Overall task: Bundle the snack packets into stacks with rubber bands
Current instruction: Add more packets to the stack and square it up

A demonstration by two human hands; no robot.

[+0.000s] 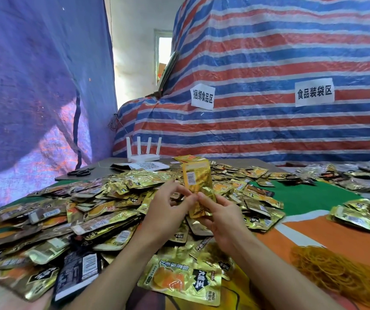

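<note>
At lower right the rubber bands are blurred into one orange mass and cut by the frame's edge. Lower-left packets are smeared, their print unreadable. The held stack is partly hidden behind the right hand.

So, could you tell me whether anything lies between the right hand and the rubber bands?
Nothing visible does. Only bare orange cloth lies between the right hand, which grips the packet stack, and the rubber bands to its right.

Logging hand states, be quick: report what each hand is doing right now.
Left hand: pinches the lower left edge of the upright stack of gold packets.
Right hand: grips the same stack at its bottom, thumb on the front.
</note>
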